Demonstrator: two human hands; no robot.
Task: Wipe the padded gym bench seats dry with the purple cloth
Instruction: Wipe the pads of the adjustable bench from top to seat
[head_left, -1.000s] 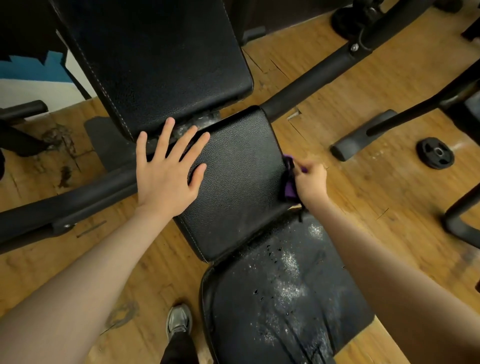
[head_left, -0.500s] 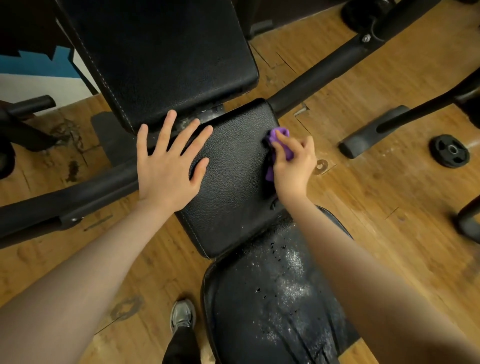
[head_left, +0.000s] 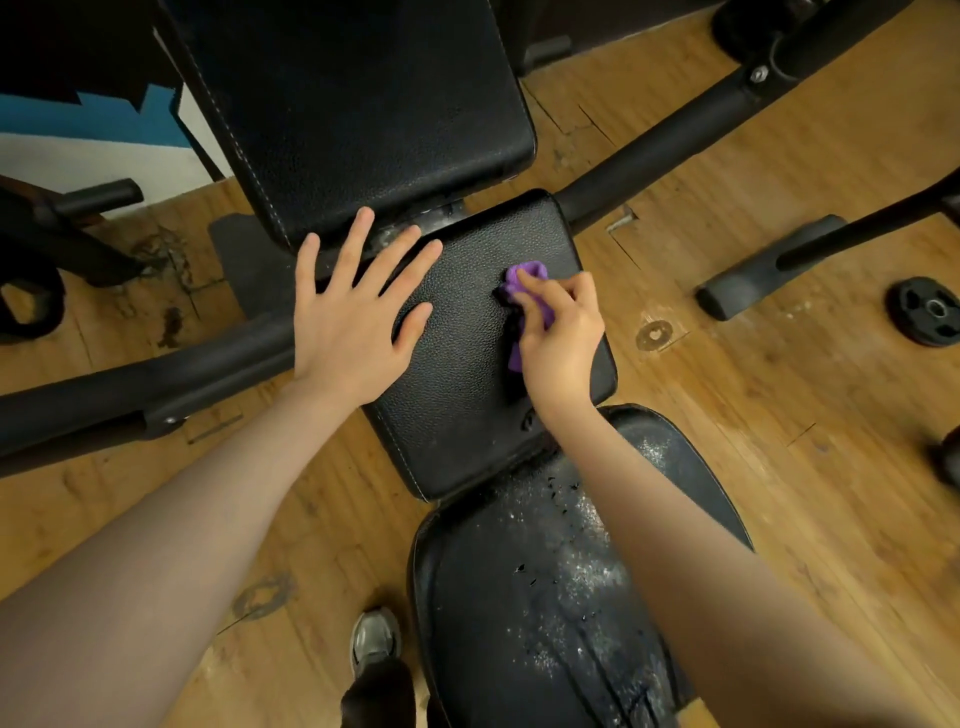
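2 hands on the middle seat pad (head_left: 467, 415): left hand (head_left: 353, 322) flat, fingers spread; right hand (head_left: 558, 332) clutching the purple cloth (head_left: 524, 280).

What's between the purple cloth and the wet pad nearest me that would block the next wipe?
Nothing visible. The purple cloth, bunched in the right hand, sits on the middle pad; the wet pad adjoins it across a narrow seam. The left hand rests aside.

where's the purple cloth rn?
Head view, just right of centre: the purple cloth is bunched under the right hand on the middle seat pad, right of the flat left hand.
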